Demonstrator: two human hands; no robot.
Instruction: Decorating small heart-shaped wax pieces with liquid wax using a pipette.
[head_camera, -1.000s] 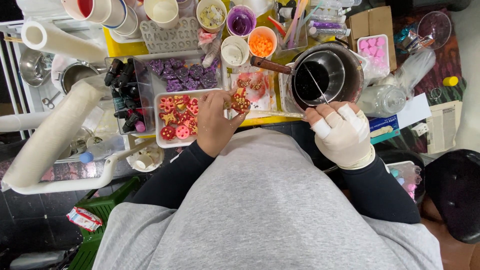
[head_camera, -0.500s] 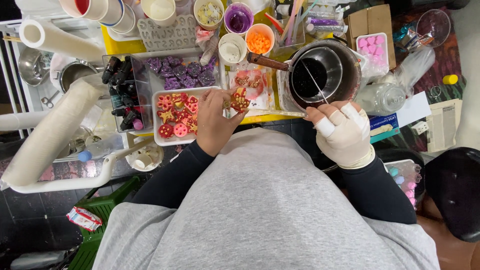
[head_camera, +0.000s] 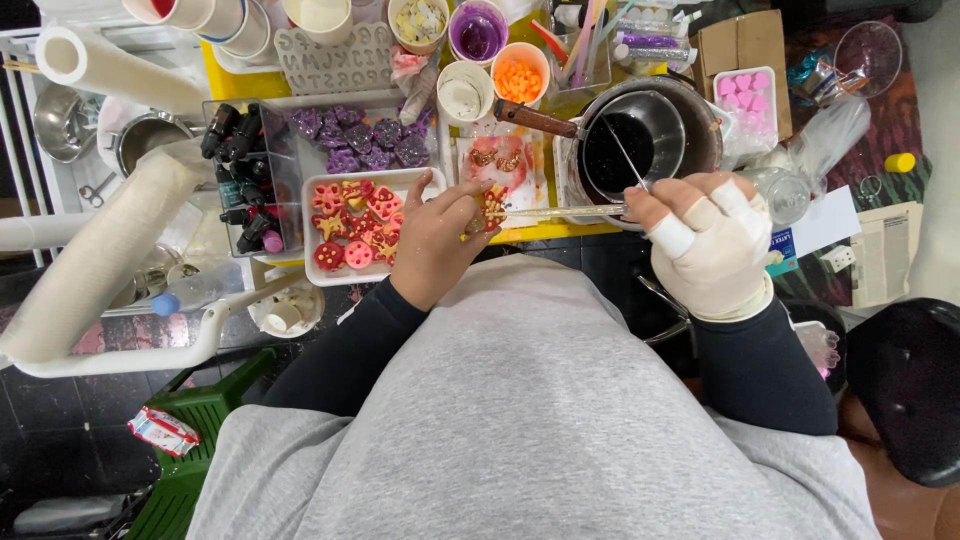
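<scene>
Red-and-gold, the small moulded ornament (head_camera: 490, 207), likely light and brittle so best pinched by its edges, is sitting just right of the white tray (head_camera: 312, 262), the bare left hand (head_camera: 440, 240) pinching it while the gloved right hand (head_camera: 710, 245) is gripping a thin stick (head_camera: 560, 211).

Far right: brown cardboard box (head_camera: 738, 45). By my right wrist: blue-white label (head_camera: 783, 249) on white paper. Near left floor: red-and-white crumpled wrapper (head_camera: 163, 431).

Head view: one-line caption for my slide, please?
Left hand holds a small red-and-gold piece; gloved right hand touches it with a thin stick.
</scene>
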